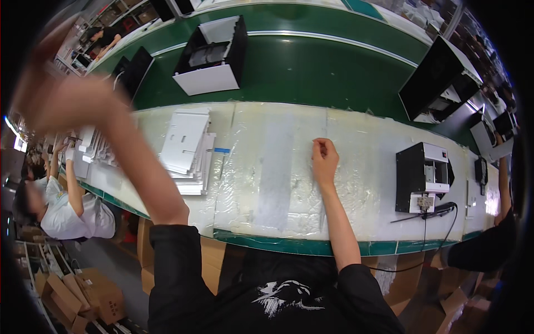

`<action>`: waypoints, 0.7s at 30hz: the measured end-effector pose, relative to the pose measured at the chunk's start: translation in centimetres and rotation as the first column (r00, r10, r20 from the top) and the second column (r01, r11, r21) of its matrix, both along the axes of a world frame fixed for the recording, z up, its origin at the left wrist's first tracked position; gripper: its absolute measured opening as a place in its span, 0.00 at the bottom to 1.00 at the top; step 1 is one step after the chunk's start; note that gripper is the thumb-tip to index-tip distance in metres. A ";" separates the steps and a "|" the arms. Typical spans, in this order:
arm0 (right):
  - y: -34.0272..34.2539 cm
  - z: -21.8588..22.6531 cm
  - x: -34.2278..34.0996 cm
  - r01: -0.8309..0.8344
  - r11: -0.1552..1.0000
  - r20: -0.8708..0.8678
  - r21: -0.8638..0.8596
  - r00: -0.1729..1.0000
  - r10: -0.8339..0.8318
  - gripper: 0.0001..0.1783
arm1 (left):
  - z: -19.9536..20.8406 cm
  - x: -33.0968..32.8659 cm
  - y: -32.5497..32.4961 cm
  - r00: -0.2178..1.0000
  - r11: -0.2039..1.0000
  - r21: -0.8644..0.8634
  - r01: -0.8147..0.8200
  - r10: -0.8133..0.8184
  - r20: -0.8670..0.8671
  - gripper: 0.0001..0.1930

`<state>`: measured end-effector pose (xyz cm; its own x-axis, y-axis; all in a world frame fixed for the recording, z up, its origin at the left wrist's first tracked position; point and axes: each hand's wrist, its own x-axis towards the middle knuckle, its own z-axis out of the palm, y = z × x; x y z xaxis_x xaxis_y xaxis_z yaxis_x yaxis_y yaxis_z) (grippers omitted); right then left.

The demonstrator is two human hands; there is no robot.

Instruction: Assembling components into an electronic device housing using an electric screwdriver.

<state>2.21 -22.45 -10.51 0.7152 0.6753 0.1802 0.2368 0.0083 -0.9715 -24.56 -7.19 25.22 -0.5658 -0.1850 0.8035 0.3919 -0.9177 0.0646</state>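
My left hand (72,103) is raised at the far left, close to the camera. Motion smears its fingers, so whether it holds anything does not show. My right hand (324,157) hovers over or rests on the middle of the film-covered worktop (267,206). Its fingers are curled together with the thumb; anything small inside them is hidden. Between the two hands lies a stack of white flat panels (186,142) with cutouts, and a short blue strip (222,150) sticks out beside it. Right of my right hand stands a small black-and-white device (425,175).
A screwdriver-like black tool (439,210) with a cord lies before the device. On the green conveyor (322,72) stand an open black-and-white housing (214,58) and a larger black case (439,80). A person in white (72,206) works at left; another person's dark sleeve (481,245) shows at right.
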 end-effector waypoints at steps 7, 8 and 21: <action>-0.2 -0.3 0.5 -0.006 1.000 0.018 -0.009 1.000 0.006 0.04 | -19.5 1.5 23.3 0.596 0.300 -0.669 -0.680 -0.305 -0.743 0.31; 0.2 0.0 -0.4 -0.024 1.000 0.020 -0.006 1.000 0.024 0.04 | -21.1 -1.3 25.1 0.564 0.163 -0.623 -0.765 -0.296 -0.770 0.33; 0.8 1.5 -1.0 0.078 0.989 0.217 -0.123 0.975 -0.050 0.03 | -28.7 -2.4 29.3 0.820 -0.386 -0.914 -0.122 -0.558 0.126 0.14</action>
